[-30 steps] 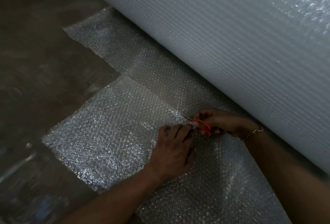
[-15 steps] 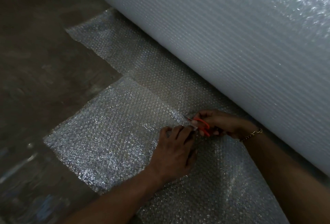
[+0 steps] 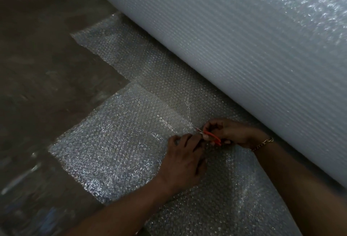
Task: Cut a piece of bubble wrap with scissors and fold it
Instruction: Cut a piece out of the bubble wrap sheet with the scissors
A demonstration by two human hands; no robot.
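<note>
Clear bubble wrap flat on floor, glinting, partly cut.

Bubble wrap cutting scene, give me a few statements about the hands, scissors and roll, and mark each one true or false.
1. The right hand holds scissors with orange handles. True.
2. The left hand is lifted clear of the bubble wrap sheet. False: it presses down on the sheet right beside the scissors.
3. The big roll lies on the side of the right hand. True.
4. The bracelet is on the left wrist. False: it is on the right wrist.
5. The sheet lies on a table. False: it is spread on a dark floor.
</note>
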